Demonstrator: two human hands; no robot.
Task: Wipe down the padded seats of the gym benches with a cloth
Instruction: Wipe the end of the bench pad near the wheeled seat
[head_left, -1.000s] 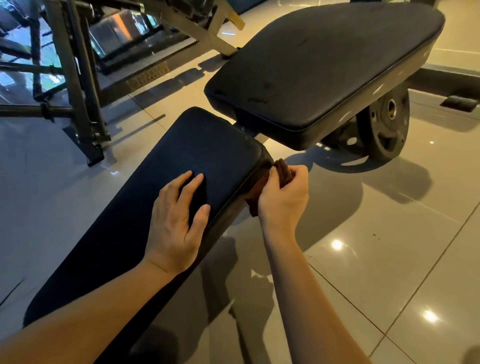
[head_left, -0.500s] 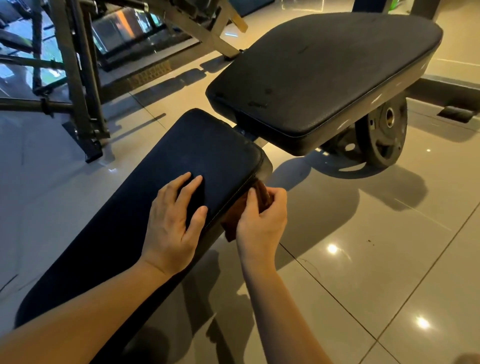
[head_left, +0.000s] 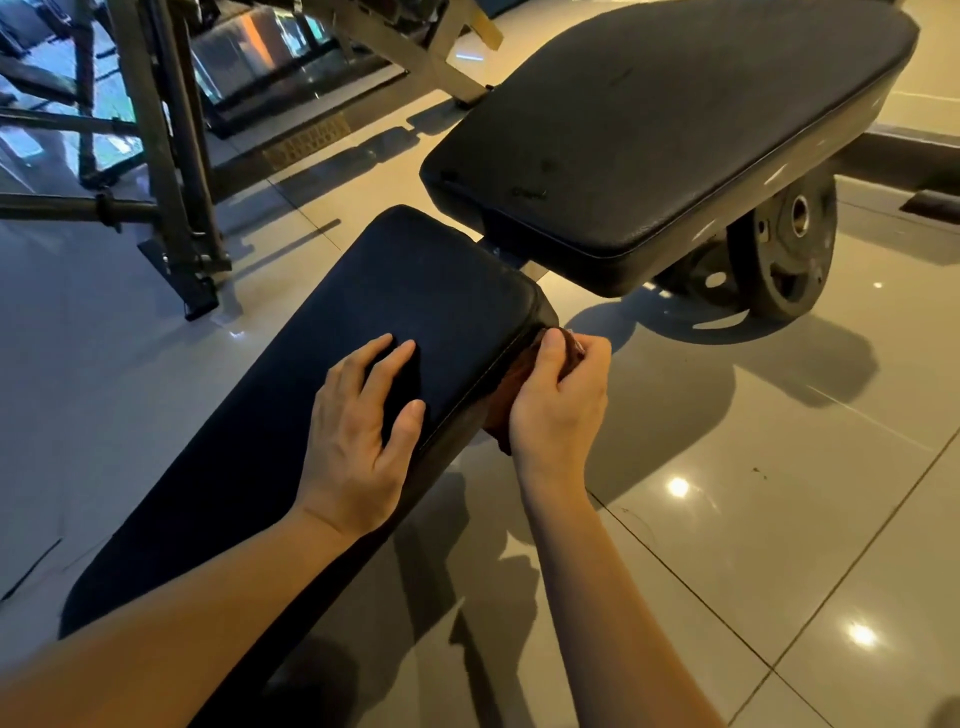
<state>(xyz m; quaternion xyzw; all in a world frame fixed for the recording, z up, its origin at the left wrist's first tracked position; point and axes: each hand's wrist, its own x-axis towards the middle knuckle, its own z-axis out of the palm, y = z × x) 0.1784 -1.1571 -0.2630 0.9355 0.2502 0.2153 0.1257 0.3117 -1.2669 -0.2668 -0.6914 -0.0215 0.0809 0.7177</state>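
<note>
No lettering, brand, number or sign can be read in this view. A pale patterned strip (head_left: 306, 140) low on the floor beside the metal rack (head_left: 171, 156) may carry characters, but it is too blurred to make out. Any marks on the weight plate (head_left: 784, 249) are too small to tell.

Place: gym.
Pads: near bench (head_left: 415, 291), far bench (head_left: 675, 119), both black.
Weights: plate (head_left: 784, 249) by far bench.
Frame: steel rack (head_left: 171, 156).
Floor: glossy tile (head_left: 753, 545).
</note>
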